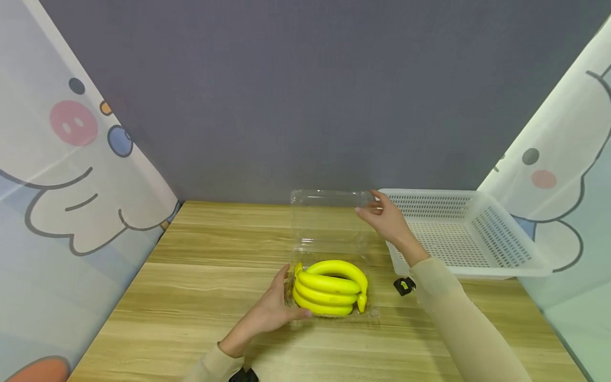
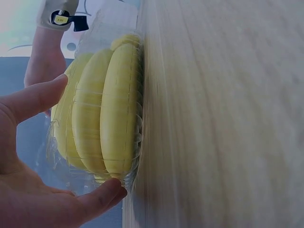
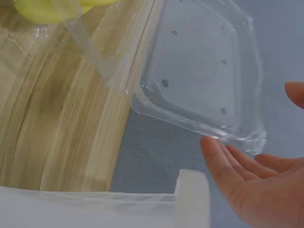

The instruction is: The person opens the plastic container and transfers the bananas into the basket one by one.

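Note:
A bunch of yellow bananas (image 1: 329, 298) sits in the base of a clear plastic clamshell box (image 1: 372, 312) on the wooden table. Its hinged lid (image 1: 329, 223) stands raised at the back. My left hand (image 1: 273, 310) holds the base at its front left corner, thumb along the front and fingers at the left side; the left wrist view shows the bananas (image 2: 118, 109) through the clear wall. At the lid's upper right corner is my right hand (image 1: 390, 222). In the right wrist view its nearly straight fingertips (image 3: 209, 142) touch the lid's edge, thumb apart.
A white perforated plastic basket (image 1: 517, 260) stands at the back right, close beside my right forearm. A grey wall (image 1: 310, 95) rises behind the table (image 1: 191, 297), and printed cartoon panels (image 1: 95, 180) flank both sides.

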